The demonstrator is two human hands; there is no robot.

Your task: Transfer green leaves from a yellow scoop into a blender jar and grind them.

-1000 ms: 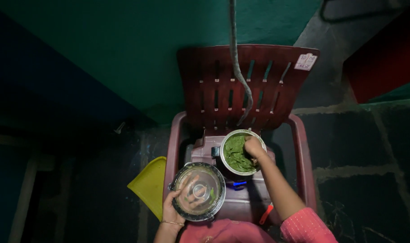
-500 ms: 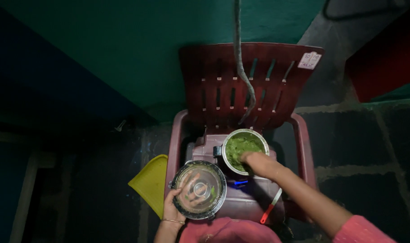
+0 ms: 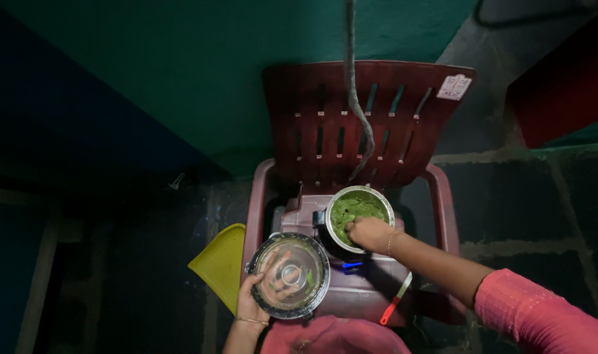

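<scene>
A: Where is the round steel grinder jar of green paste (image 3: 358,216)?

B: It sits on the pale mixer base (image 3: 351,288), which stands on the seat of the dark red plastic chair (image 3: 364,118). Take the jar as landmark: the right hand (image 3: 370,234) is at its near rim, fingers curled together and dipped into the paste.

A: And the other hand?

B: The left hand (image 3: 256,303) is clamped from beneath on the round clear lid with a steel rim (image 3: 291,275), held down-left of the jar. A yellow plastic piece (image 3: 221,263) lies further left of it.

A: How would that jar handle?

B: Stiff and fairly heavy with the wet load, I'd judge, and slick wherever paste has smeared. The dark side handle left of the rim looks the surest hold. The paste is soft and clinging. The lid seems light but smooth, so gripping by the rim suits it.

A: Anything else?

B: A red-and-white tool (image 3: 395,300) rests just below the jar, and a grey cord (image 3: 353,85) hangs above it.
</scene>
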